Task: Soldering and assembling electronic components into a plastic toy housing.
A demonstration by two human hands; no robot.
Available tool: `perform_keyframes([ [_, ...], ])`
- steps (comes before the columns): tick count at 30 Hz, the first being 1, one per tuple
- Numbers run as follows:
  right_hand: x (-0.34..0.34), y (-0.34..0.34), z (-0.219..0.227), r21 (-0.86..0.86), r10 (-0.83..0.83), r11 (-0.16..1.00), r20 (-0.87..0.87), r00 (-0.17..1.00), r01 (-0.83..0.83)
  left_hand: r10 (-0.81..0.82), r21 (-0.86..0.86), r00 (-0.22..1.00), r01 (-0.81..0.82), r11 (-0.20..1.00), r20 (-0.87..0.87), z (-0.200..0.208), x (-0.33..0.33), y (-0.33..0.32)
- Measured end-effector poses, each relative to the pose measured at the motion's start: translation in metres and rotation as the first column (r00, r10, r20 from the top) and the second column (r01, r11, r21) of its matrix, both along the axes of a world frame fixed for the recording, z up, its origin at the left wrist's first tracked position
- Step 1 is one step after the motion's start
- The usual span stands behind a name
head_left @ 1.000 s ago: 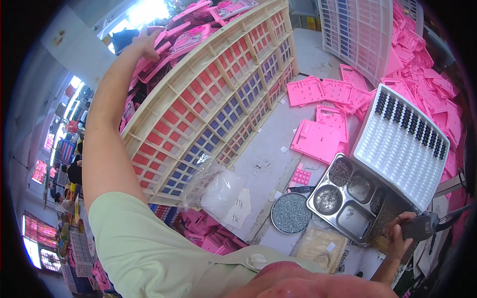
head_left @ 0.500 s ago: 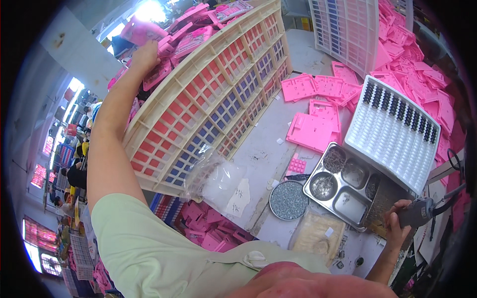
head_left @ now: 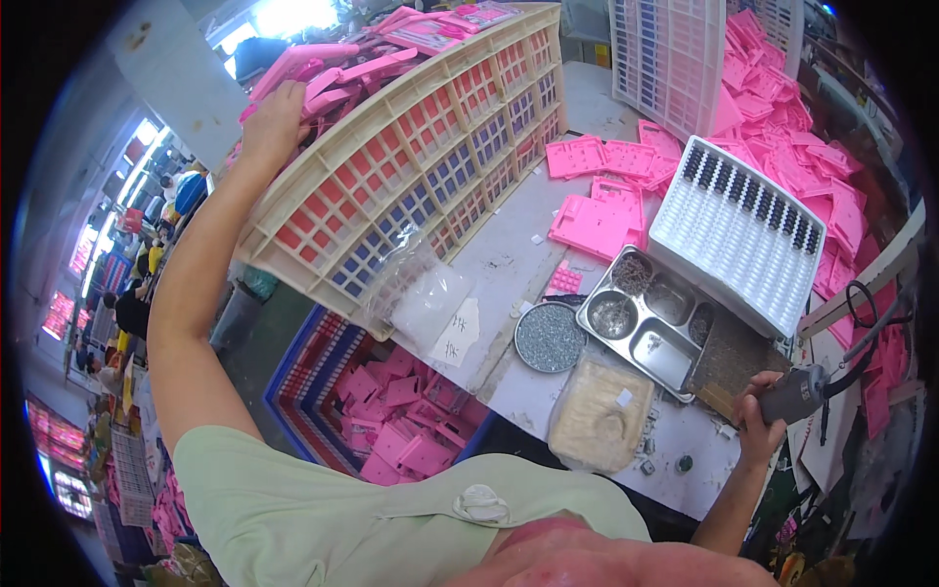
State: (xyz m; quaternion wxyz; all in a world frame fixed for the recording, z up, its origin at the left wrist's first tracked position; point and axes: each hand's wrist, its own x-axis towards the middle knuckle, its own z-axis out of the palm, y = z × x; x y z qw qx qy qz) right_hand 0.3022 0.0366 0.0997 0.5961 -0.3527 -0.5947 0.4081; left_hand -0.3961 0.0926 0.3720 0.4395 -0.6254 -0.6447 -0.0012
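My left hand (head_left: pixel 275 125) reaches up to the heap in a cream plastic crate (head_left: pixel 430 147) on the left. Its fingers are bent against a pink plastic casing (head_left: pixel 298 67) at the top of the pile, and the fingertips are partly hidden among the parts. At the lower right, my right hand (head_left: pixel 757 403) is closed round a grey cylindrical power tool (head_left: pixel 793 394) with a dark cable. Beside that hand stands a steel compartment tray (head_left: pixel 662 357) holding small metal parts. A white tray (head_left: pixel 738 240) with rows of black and white pieces rests against its far side.
Loose pink casings (head_left: pixel 592 223) lie mid-table, with a large heap (head_left: pixel 782 127) behind. Near me are a round dish of small grey parts (head_left: pixel 550 337), a wrapped beige bundle (head_left: pixel 601 415) and a clear plastic bag (head_left: pixel 421 298). A blue-rimmed crate (head_left: pixel 284 377) of pink parts stands below the table edge.
The pink casing by my left hand has tipped from raised to flatter on the pile. My view has shifted, showing more of the lower crate. The right hand keeps the tool.
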Motion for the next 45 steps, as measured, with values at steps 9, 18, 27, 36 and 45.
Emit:
perform_keyframes([
  [9,0.026,-0.019,0.005,0.015,0.06,0.998,-0.086,0.994,-0.059,0.089,0.049,0.991,-0.094,0.994,0.102,0.009,0.046,-0.076],
  [18,0.042,-0.029,0.005,0.028,0.042,0.999,-0.03,0.999,-0.041,-0.058,0.254,0.998,0.053,0.966,0.012,0.007,0.066,-0.103],
  [27,-0.041,-0.052,0.053,0.712,-0.245,0.667,-0.067,0.967,0.218,-0.208,0.327,0.978,0.191,0.925,0.017,-0.015,0.085,-0.112],
  [36,-0.207,0.06,0.092,-0.117,0.579,0.445,-0.718,0.385,-0.888,-0.68,0.295,0.725,0.63,0.719,0.109,-0.124,0.175,-0.11],
  [45,-0.241,0.153,-0.054,-0.608,0.377,0.404,-0.569,0.73,-0.683,-0.565,0.06,0.673,0.616,0.785,0.478,-0.316,0.152,-0.045],
])
